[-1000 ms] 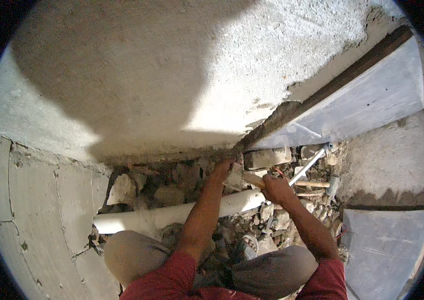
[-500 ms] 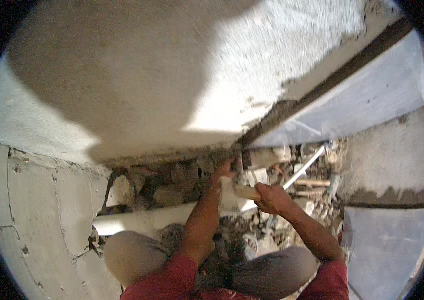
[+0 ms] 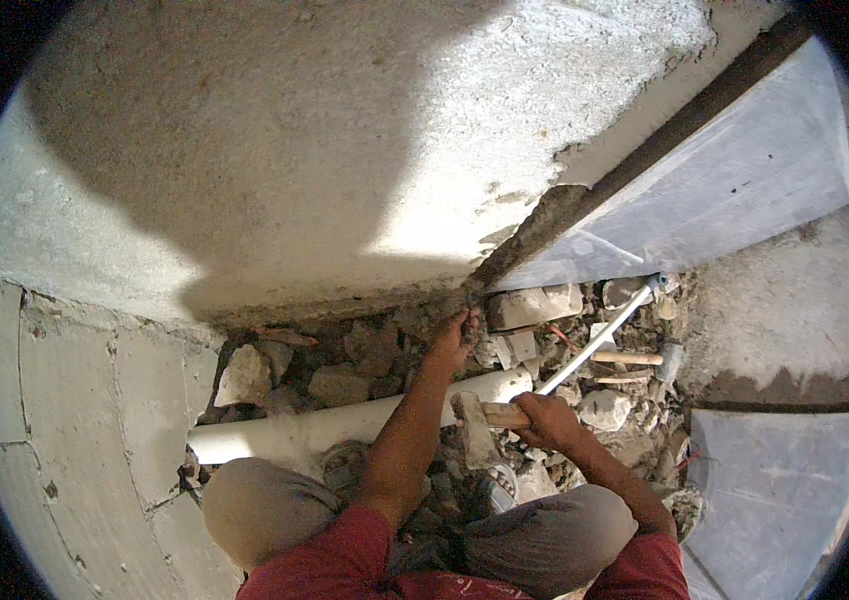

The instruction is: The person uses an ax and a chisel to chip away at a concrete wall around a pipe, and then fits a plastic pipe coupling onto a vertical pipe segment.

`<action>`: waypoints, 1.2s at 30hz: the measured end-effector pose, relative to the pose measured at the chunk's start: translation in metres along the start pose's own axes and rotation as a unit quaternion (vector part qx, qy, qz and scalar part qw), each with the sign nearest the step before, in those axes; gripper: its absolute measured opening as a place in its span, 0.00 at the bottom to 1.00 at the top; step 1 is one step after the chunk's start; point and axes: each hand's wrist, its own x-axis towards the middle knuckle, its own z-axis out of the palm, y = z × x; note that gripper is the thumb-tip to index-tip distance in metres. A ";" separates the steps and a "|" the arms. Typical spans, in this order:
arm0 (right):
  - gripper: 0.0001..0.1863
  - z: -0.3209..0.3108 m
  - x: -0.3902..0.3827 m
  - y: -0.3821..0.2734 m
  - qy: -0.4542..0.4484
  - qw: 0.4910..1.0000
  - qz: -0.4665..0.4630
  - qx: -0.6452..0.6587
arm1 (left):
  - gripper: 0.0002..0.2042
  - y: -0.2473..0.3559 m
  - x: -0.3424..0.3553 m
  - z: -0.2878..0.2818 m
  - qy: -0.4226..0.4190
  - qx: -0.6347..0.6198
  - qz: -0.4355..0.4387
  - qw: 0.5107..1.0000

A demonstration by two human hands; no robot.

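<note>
My right hand (image 3: 548,421) is closed round the wooden handle of a hammer (image 3: 473,430). Its dusty, heavy head hangs over the rubble, just beyond my right knee. Reaching farther forward, my left hand (image 3: 455,338) is closed on a short, thin metal chisel (image 3: 473,312), mostly hidden by the fingers. The chisel stands at the foot of the rough plastered wall (image 3: 325,180), near the lower end of a dark groove (image 3: 545,235). The hammer head is apart from the chisel, closer to my body.
A thick white pipe (image 3: 295,432) crosses the rubble under my left forearm. A thinner white pipe (image 3: 595,345) slants towards the grey panel (image 3: 685,200). A second hammer (image 3: 667,362) lies at the right among broken stones (image 3: 605,410). Block wall (image 3: 75,400) stands at the left.
The hammer has come down and back from near my left hand, towards my knees. My left hand has shifted slightly and still grips the chisel at the wall's foot.
</note>
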 end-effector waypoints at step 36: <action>0.13 -0.031 0.042 -0.004 -0.026 0.989 0.091 -0.111 | 0.16 -0.025 0.041 -0.044 0.021 -0.001 -0.252 0.968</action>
